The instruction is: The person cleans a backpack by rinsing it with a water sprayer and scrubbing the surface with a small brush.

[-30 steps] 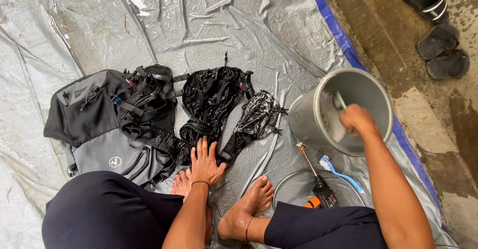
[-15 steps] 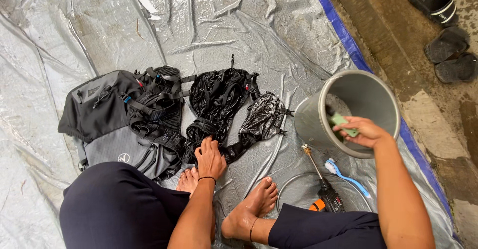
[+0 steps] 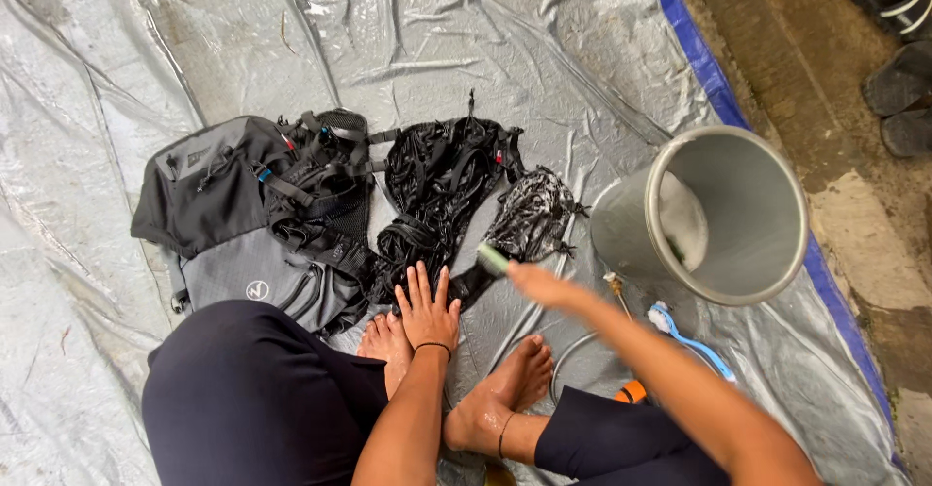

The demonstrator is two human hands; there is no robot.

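My left hand (image 3: 427, 303) lies flat, fingers spread, on the wet black straps at the backpack's near edge, just above my bare foot. My right hand (image 3: 534, 280), blurred by motion, grips a small green sponge (image 3: 492, 258) and hovers over the wet black padded belt piece (image 3: 529, 216). The grey and black backpack (image 3: 248, 219) lies flat on the silver tarp (image 3: 456, 49), with its black harness (image 3: 442, 190) spread out to the right. A grey bucket (image 3: 723, 216) with sudsy water stands right of my right hand.
A blue toothbrush (image 3: 684, 335) and a hose with an orange fitting (image 3: 631, 389) lie near my right leg. The tarp's blue edge (image 3: 699, 59) meets a concrete floor where dark sandals (image 3: 898, 49) sit at the upper right.
My right hand has come out of the bucket with the green sponge and swung left toward the black gear. My left hand stays on the straps.
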